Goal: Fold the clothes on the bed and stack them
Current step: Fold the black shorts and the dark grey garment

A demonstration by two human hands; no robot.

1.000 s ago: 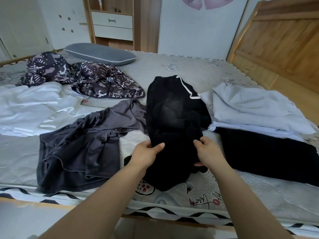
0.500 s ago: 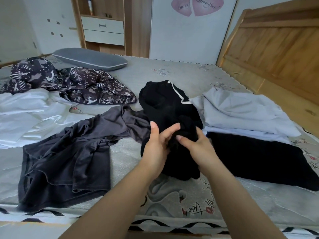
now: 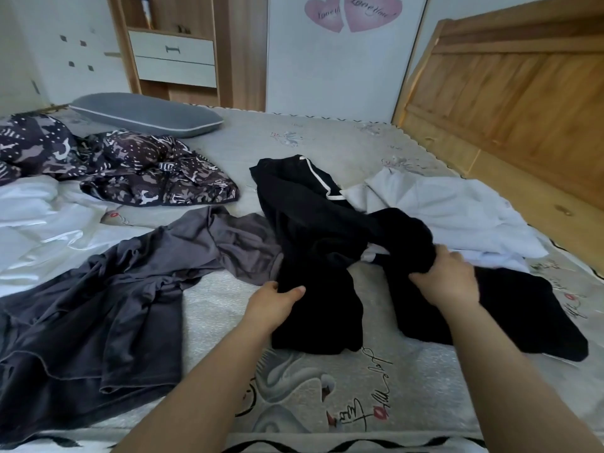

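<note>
Black, soft fabric fills both hands: the limp black garment with white piping [image 3: 313,223] lies mid-bed [image 3: 327,142]. The left hand [image 3: 273,304] pinches its near-left edge between thumb and curled fingers, while the right hand [image 3: 446,281] clamps a bunched fold over a flat black garment [image 3: 523,308].

The bunched part could likely drag the pale grey folded shirt [image 3: 457,210] beside it, or snag the dark grey crumpled top [image 3: 98,305] that it touches on the left, spoiling whatever is already laid out. Uneven pulling may also twist the cloth rather than square it.

Black on black hides where one garment ends, and I cannot tell what kind of garment it is. The right fingertips are buried in fabric.
</note>
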